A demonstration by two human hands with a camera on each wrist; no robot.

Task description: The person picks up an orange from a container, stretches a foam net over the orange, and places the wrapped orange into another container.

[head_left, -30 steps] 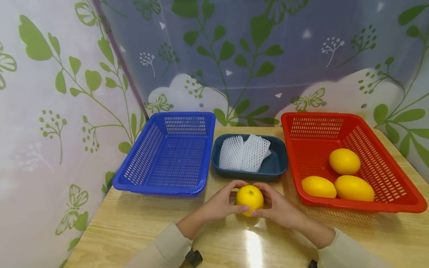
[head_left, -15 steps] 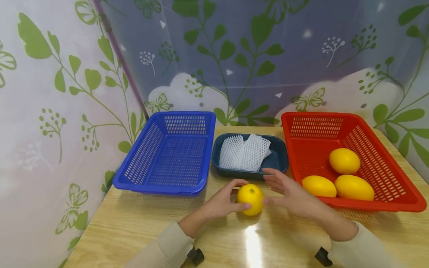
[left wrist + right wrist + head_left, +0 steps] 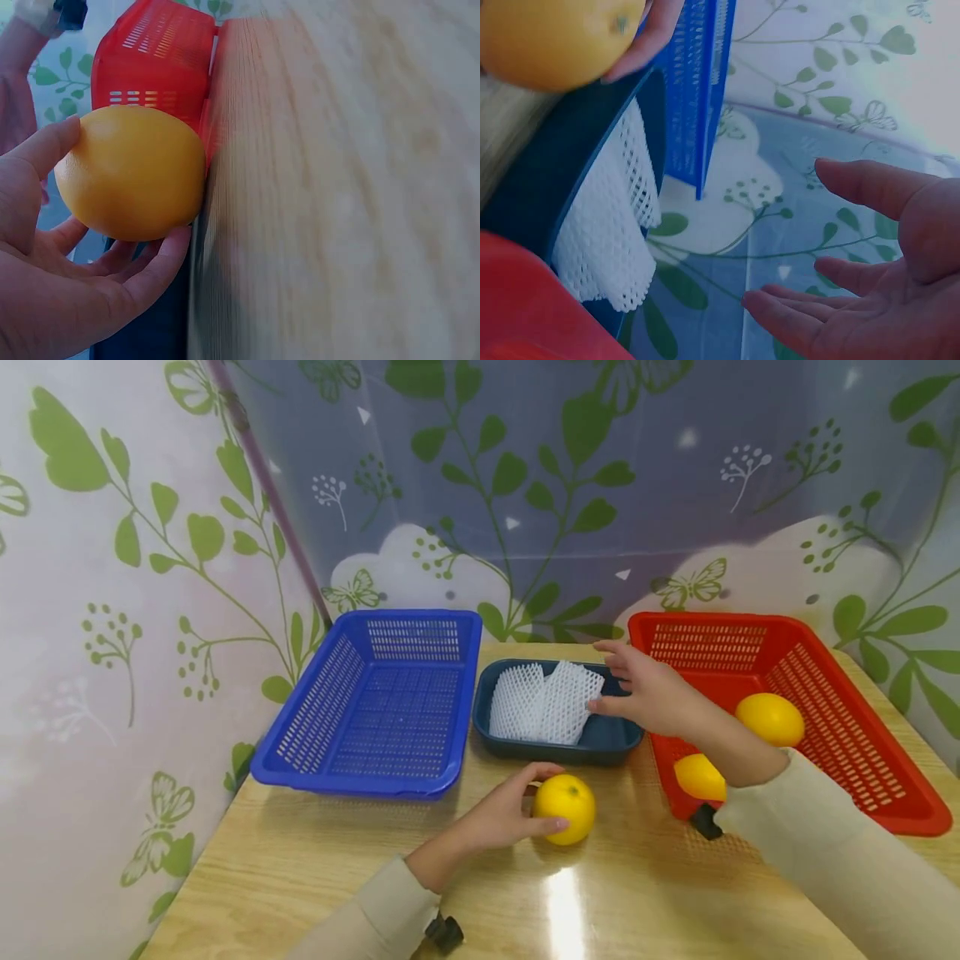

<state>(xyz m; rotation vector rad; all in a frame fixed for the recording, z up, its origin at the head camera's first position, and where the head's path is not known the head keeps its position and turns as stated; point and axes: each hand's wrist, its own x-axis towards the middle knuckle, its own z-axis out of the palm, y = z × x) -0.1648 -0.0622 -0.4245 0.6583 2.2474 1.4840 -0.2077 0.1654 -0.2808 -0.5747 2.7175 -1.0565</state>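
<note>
A round yellow-orange orange [image 3: 567,810] sits on the wooden table, its stem spot facing up. My left hand [image 3: 498,814] holds it from the left, thumb in front and fingers curled behind; the left wrist view shows the same grip on the orange [image 3: 131,172]. My right hand [image 3: 656,695] is over the right end of a dark teal tray [image 3: 619,735], fingers spread and holding nothing. White foam net sleeves [image 3: 562,706] lie in that tray, close to the right thumb in the head view. In the right wrist view, the right hand [image 3: 885,285] is apart from the sleeves.
On the left stands a blue mesh basket [image 3: 401,718]. A red mesh basket [image 3: 892,777] on the right contains yellow fruits [image 3: 769,720], partly covered by my right forearm. A patterned curtain [image 3: 525,527] hangs behind the table [image 3: 337,860].
My right hand has let go of the orange and moved forward and right, over the tray. My left hand keeps its hold, and the orange has shifted slightly right.
</note>
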